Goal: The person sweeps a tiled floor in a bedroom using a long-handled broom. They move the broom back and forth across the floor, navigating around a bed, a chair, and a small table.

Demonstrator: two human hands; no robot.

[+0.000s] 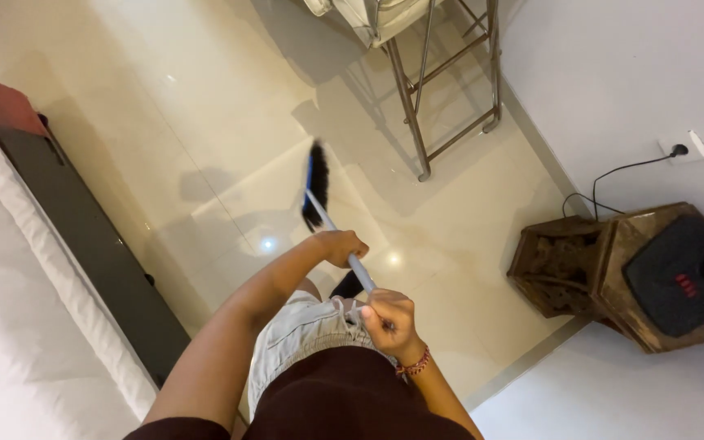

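Observation:
I hold a broom with a pale grey handle (358,270) and a black-bristled head with a blue back (315,184). My left hand (341,245) grips the handle lower down, closer to the head. The upper end of the handle is in my right hand (388,320), which wears a red bead bracelet at the wrist. The broom head rests on the glossy cream tiled floor (205,106) in front of me.
A bed with a white mattress (10,326) and dark frame (83,236) runs along the left. A metal folding rack (442,81) stands ahead. At the right, carved wooden stands (580,261) carry a black device (686,273), its cable plugged into a wall socket (682,148).

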